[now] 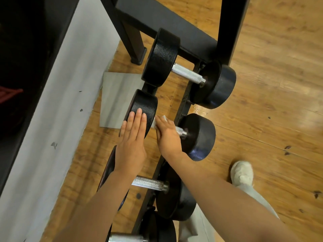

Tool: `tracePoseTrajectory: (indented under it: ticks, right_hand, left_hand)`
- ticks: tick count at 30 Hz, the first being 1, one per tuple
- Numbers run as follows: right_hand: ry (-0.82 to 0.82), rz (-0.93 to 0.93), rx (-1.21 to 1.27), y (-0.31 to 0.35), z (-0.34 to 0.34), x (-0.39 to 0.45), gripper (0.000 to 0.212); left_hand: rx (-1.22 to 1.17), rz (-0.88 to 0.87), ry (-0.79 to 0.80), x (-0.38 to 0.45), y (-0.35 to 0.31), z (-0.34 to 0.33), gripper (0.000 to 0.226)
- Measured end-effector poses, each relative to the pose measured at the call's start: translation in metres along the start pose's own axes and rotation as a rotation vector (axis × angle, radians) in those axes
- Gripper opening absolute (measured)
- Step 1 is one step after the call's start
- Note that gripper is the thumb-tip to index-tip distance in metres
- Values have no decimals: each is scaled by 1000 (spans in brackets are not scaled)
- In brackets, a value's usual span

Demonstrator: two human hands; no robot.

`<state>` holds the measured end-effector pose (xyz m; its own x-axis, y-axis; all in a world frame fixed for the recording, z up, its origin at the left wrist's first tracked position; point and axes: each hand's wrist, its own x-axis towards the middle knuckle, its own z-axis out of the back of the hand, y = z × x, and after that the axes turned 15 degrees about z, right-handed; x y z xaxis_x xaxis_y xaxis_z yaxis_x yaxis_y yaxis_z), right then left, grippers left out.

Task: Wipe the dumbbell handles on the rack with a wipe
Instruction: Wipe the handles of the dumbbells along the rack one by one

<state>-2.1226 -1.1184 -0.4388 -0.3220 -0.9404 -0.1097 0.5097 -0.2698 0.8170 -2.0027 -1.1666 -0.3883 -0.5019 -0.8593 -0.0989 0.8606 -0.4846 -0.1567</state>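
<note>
White and soft, the wipe (pixel 161 119) is wrapped over the handle (pixel 180 131) of the second dumbbell (pixel 197 137) on the rack (pixel 181 105), counted from the rack's far end. It is held there by the right hand (pixel 167 135), whose fingers are curled down round wipe and handle together. The left hand (pixel 132 137) is laid flat on this dumbbell's left head (pixel 144 105), fingers straight and pressed close together

The wipe is judged light and limp, likely to bunch unless kept closed round the bar. The knurled steel handle is judged stiff and rough enough to drag at it. The cast heads are judged heavy, so the dumbbell is best steadied by a head and not lifted

Most of the wipe and the handle's left part are hidden under the right hand, and only the handle's right end is seen. The right fingertips cannot be made out. The dumbbell nearest the rack's near end is cut off by the frame's lower edge
</note>
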Motion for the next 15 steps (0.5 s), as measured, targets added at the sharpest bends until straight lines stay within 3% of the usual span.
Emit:
tracePoseTrajectory:
  ticks: [5, 9, 12, 15]
  right_hand:
    - [-96, 35, 167, -3, 32, -15, 39]
    - [-161, 99, -48, -29, 69, -67, 56]
    - [-68, 126, -138, -59, 78, -117, 67]
    - [33, 135, -254, -75, 62, -138, 60]
  left_hand:
    - [50, 55, -18, -4, -11, -3, 93]
    - [55, 90, -36, -7, -16, -7, 87]
    - [12, 134, -54, -8, -20, -11, 82]
    - [-71, 187, -105, -7, -27, -17, 84]
